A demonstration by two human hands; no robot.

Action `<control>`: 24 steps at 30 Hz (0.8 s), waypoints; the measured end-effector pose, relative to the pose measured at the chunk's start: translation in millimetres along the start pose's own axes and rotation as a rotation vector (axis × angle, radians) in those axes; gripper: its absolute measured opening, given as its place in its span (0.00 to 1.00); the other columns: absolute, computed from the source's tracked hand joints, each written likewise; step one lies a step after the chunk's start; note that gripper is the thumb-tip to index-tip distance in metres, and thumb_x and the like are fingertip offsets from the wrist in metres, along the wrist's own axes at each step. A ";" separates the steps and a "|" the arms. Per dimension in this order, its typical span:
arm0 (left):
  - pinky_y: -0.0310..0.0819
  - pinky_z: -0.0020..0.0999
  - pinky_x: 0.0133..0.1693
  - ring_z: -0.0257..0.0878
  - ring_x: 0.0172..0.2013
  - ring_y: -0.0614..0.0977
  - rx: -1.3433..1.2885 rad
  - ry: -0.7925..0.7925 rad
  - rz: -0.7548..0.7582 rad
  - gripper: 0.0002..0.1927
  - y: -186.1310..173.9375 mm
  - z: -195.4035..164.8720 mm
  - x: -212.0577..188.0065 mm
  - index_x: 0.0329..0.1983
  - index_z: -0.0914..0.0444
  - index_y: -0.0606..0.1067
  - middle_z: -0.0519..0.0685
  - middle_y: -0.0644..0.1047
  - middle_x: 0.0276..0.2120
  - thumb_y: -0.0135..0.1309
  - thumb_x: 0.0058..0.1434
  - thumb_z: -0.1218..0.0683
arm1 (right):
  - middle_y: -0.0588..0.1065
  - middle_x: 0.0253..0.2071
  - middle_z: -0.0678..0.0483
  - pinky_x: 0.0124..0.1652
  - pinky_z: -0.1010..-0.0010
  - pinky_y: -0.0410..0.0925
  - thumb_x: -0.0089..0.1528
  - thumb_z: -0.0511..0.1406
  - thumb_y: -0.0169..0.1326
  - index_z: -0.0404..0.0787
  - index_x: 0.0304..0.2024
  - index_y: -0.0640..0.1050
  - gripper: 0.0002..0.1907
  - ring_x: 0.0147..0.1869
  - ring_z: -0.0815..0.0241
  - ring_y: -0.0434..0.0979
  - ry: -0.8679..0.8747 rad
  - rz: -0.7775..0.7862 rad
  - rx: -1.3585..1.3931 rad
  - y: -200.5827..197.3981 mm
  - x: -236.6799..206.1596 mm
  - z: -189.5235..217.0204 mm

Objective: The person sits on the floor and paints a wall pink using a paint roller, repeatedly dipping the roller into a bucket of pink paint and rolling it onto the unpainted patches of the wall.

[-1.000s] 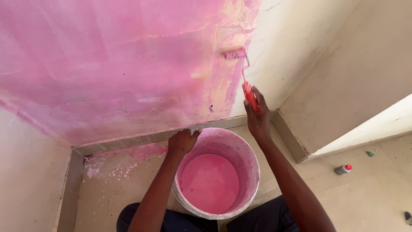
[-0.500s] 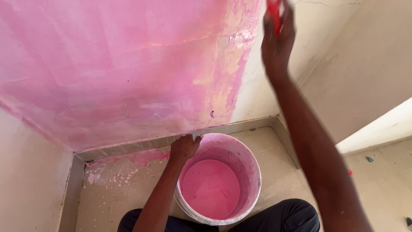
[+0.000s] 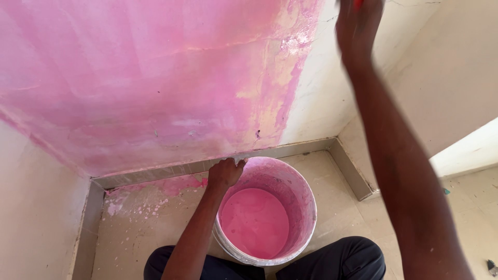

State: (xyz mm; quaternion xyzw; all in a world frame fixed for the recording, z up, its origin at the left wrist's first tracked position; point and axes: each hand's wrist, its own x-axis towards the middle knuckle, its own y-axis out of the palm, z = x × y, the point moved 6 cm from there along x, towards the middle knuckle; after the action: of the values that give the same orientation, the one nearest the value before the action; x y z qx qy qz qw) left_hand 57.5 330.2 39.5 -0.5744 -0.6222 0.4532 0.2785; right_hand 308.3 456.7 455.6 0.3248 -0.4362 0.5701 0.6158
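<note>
The left hand [image 3: 226,172] is clamped on the far rim of the bucket [image 3: 306,207], which stands on the floor against the foot of the wall [image 3: 155,88], between the person's knees and part full of pink paint. The right hand [image 3: 358,26] is raised at the frame's top edge, closed round a red handle [image 3: 358,3] whose head is out of view. The step looks like coating the wall; next, the unpainted strip by the right corner needs cover.

Head view, steeply down, close
</note>
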 end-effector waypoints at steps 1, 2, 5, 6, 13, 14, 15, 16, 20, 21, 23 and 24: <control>0.77 0.55 0.49 0.57 0.46 0.83 -0.002 -0.001 0.002 0.38 1.0 0.7 0.0 0.45 0.66 0.78 0.62 0.80 0.44 0.31 0.71 0.31 | 0.68 0.39 0.58 0.36 0.71 0.64 0.77 0.34 0.49 0.36 0.70 0.64 0.20 0.39 0.68 0.67 0.028 0.025 0.023 3.6 -21.7 -8.2; 0.77 0.55 0.49 0.57 0.47 0.83 -0.001 0.000 -0.003 0.38 1.4 1.1 0.2 0.45 0.66 0.78 0.62 0.80 0.45 0.31 0.71 0.30 | 0.68 0.39 0.58 0.35 0.71 0.65 0.77 0.33 0.48 0.36 0.70 0.64 0.20 0.39 0.68 0.67 0.056 0.052 0.046 5.5 -48.0 -17.2; 0.76 0.55 0.50 0.57 0.47 0.82 -0.003 0.010 -0.026 0.38 1.1 1.0 0.7 0.45 0.66 0.78 0.62 0.80 0.45 0.32 0.70 0.30 | 0.72 0.41 0.54 0.34 0.70 0.67 0.77 0.34 0.46 0.39 0.74 0.61 0.23 0.38 0.65 0.70 0.211 0.126 -0.036 10.5 -145.6 -52.7; 0.76 0.55 0.50 0.58 0.47 0.82 -0.004 0.017 -0.038 0.37 0.2 0.7 0.6 0.45 0.66 0.78 0.63 0.80 0.45 0.33 0.69 0.31 | 0.73 0.52 0.46 0.44 0.65 0.71 0.80 0.35 0.45 0.39 0.72 0.59 0.20 0.49 0.56 0.74 0.017 0.121 -0.161 13.3 -176.3 -45.6; 0.76 0.55 0.50 0.58 0.48 0.82 -0.011 0.001 -0.003 0.39 -5.0 -1.2 -4.9 0.44 0.67 0.78 0.63 0.80 0.45 0.30 0.71 0.30 | 0.80 0.44 0.38 0.38 0.56 0.74 0.71 0.44 0.47 0.41 0.74 0.59 0.31 0.38 0.48 0.82 0.661 0.312 -0.318 30.4 -308.7 -41.8; 0.76 0.55 0.50 0.58 0.48 0.82 -0.011 0.005 -0.005 0.40 -6.5 -2.1 -5.6 0.44 0.67 0.78 0.63 0.80 0.45 0.30 0.70 0.30 | 0.80 0.43 0.38 0.39 0.55 0.74 0.71 0.45 0.46 0.43 0.75 0.58 0.32 0.38 0.46 0.82 0.769 0.351 -0.330 31.1 -319.6 -42.9; 0.76 0.55 0.50 0.57 0.48 0.82 -0.010 0.008 -0.009 0.40 -7.8 -2.8 -6.1 0.44 0.67 0.78 0.63 0.80 0.45 0.30 0.70 0.30 | 0.78 0.49 0.35 0.44 0.54 0.73 0.72 0.45 0.46 0.40 0.74 0.59 0.31 0.45 0.43 0.81 0.626 0.319 -0.294 32.0 -317.3 -34.9; 0.76 0.55 0.50 0.57 0.48 0.82 -0.008 0.009 -0.010 0.40 -8.4 -2.9 -7.0 0.44 0.67 0.78 0.63 0.79 0.45 0.30 0.70 0.29 | 0.76 0.54 0.33 0.49 0.52 0.72 0.73 0.45 0.46 0.37 0.73 0.60 0.30 0.51 0.41 0.80 0.487 0.289 -0.257 33.0 -315.1 -27.3; 0.76 0.55 0.51 0.58 0.48 0.82 -0.002 -0.008 0.016 0.40 -6.1 -2.0 -6.7 0.45 0.67 0.78 0.63 0.80 0.45 0.29 0.71 0.29 | 0.72 0.63 0.31 0.57 0.53 0.71 0.73 0.45 0.45 0.34 0.71 0.61 0.30 0.64 0.35 0.76 0.373 0.261 -0.287 33.6 -293.9 -21.5; 0.76 0.55 0.51 0.58 0.48 0.82 0.005 0.000 0.003 0.40 -6.6 -2.4 -5.4 0.45 0.67 0.78 0.63 0.80 0.46 0.30 0.70 0.29 | 0.72 0.64 0.32 0.57 0.53 0.71 0.73 0.45 0.45 0.34 0.72 0.61 0.30 0.64 0.35 0.76 0.370 0.257 -0.305 33.7 -281.0 -19.9; 0.76 0.55 0.51 0.58 0.48 0.82 0.008 0.009 -0.011 0.40 -5.4 -1.9 -4.9 0.45 0.67 0.78 0.63 0.80 0.46 0.30 0.70 0.30 | 0.72 0.64 0.33 0.58 0.53 0.70 0.73 0.44 0.44 0.35 0.72 0.61 0.30 0.64 0.34 0.75 0.369 0.258 -0.336 35.4 -252.9 -12.8; 0.75 0.55 0.51 0.58 0.49 0.82 0.004 0.013 -0.016 0.39 -5.1 -1.5 -4.5 0.45 0.67 0.78 0.63 0.80 0.46 0.31 0.70 0.30 | 0.71 0.65 0.32 0.59 0.52 0.70 0.73 0.43 0.45 0.34 0.72 0.61 0.30 0.65 0.33 0.74 0.311 0.249 -0.350 36.1 -238.1 -6.3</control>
State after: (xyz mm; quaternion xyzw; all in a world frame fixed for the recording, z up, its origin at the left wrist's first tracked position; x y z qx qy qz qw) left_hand 57.3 326.6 45.4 -0.5717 -0.6239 0.4486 0.2874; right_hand 281.0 367.7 233.5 0.0655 -0.4650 0.6004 0.6473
